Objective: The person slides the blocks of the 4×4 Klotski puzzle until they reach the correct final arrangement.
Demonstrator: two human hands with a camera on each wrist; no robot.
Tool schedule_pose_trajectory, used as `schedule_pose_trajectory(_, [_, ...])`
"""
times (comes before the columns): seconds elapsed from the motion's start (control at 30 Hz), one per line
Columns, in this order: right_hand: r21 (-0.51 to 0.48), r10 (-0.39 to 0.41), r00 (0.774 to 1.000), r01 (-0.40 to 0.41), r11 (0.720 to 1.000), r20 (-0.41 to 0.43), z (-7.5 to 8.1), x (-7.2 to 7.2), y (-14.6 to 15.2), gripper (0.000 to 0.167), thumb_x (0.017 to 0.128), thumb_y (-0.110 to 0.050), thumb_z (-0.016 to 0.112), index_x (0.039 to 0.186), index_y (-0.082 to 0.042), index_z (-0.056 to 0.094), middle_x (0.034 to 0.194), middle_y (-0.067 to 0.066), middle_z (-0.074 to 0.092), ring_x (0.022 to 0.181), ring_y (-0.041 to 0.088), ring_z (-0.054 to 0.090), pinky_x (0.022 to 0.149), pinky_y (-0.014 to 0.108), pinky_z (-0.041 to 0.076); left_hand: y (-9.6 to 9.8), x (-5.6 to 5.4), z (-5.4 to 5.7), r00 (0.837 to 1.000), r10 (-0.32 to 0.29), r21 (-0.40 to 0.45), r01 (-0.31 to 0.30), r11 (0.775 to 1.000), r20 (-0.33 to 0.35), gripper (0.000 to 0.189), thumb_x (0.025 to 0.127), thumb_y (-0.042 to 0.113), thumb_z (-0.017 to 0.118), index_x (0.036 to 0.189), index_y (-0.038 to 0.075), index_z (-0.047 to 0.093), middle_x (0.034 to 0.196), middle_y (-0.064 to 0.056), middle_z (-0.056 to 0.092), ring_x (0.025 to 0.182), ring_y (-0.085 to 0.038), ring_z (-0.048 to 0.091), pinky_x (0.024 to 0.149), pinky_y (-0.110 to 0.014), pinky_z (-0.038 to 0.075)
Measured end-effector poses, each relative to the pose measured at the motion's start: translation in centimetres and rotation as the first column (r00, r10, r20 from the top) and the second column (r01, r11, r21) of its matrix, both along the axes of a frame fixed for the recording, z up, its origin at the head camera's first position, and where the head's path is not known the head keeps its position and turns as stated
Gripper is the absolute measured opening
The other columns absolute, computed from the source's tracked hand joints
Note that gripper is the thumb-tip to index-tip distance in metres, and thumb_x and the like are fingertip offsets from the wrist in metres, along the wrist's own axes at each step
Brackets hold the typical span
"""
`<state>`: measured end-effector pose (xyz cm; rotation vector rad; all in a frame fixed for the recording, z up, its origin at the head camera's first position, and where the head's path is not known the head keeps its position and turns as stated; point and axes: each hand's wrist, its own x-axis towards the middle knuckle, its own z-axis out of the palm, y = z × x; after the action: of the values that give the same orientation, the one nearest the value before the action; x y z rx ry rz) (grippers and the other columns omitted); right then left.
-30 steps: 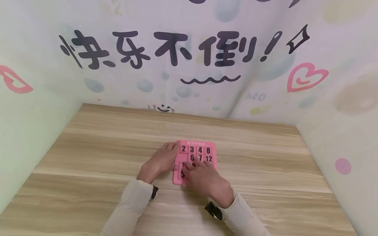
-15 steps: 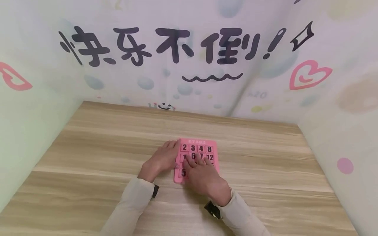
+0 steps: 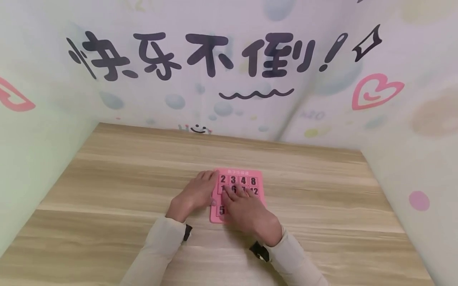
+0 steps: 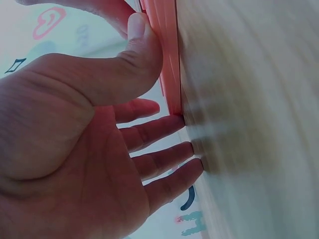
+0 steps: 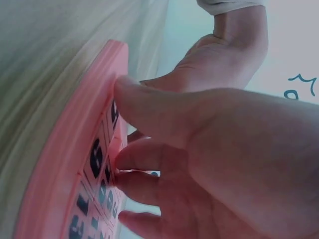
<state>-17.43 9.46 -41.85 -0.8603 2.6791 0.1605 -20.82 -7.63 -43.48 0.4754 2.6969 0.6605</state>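
Note:
A pink sliding number puzzle (image 3: 213, 218) lies flat on the table, black numbers on its square tiles. My left hand (image 3: 196, 194) is at its left edge; in the left wrist view its thumb (image 4: 142, 55) presses the puzzle's side, and the other fingers reach out straight, some tips on the table. Over the lower right of the puzzle spreads my right hand (image 3: 248, 210), its fingertips on the tiles, one at the tile marked 1 (image 3: 220, 188). Below that tile is a bare slot, then the 5 tile (image 3: 222, 210). Several lower tiles are hidden under the right hand.
The wood-patterned table (image 3: 125, 178) stretches around the puzzle on all sides. Behind it stands a pale printed backdrop (image 3: 161, 111) with large black writing, and similar panels rise at left and right.
The 1 tile has slid up from the third row to the second, under my right fingertip, leaving a bare slot below. My left hand stays at the puzzle's edge.

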Motion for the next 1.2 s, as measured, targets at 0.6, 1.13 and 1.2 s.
schedule_pose_trajectory(0.6, [0.083, 0.042, 0.988, -0.055, 0.995, 0.146, 3.1, 3.6, -0.7, 0.046, 0.102, -0.036, 0.049, 0.148, -0.029, 0.048, 0.157, 0.004, 0.039, 0.149, 0.034, 0.026, 0.121, 0.053, 0.028, 0.0, 0.2, -0.3, 0.999, 0.035, 0.044, -0.036, 0.998, 0.027, 0.09, 0.088, 0.01, 0.073, 0.158, 0.004, 0.018, 0.161, -0.018, 0.026, 0.15, -0.036, 0.02, 0.123, -0.052, 0.021])
schedule_pose_trajectory(1.13, [0.155, 0.016, 0.995, -0.032, 0.987, 0.102, 2.2, 4.2, -1.7, 0.049, 0.101, -0.024, 0.05, 0.15, -0.024, 0.045, 0.158, 0.007, 0.038, 0.148, 0.027, 0.031, 0.122, 0.046, 0.029, -0.1, 0.1, -0.2, 1.0, 0.022, 0.033, -0.023, 0.999, 0.02, 0.088, 0.089, 0.011, 0.073, 0.157, 0.002, 0.018, 0.161, -0.018, 0.025, 0.151, -0.035, 0.019, 0.124, -0.052, 0.02])
schedule_pose_trajectory(1.2, [0.154, 0.016, 0.994, -0.032, 0.988, 0.107, 2.3, 4.2, -1.7, 0.05, 0.101, -0.024, 0.05, 0.15, -0.025, 0.044, 0.159, 0.007, 0.037, 0.148, 0.027, 0.03, 0.122, 0.046, 0.029, -0.1, 0.0, -0.1, 1.0, 0.024, 0.03, -0.025, 0.999, 0.019, 0.088, 0.089, 0.012, 0.073, 0.157, 0.002, 0.018, 0.162, -0.018, 0.025, 0.151, -0.034, 0.019, 0.124, -0.051, 0.02])
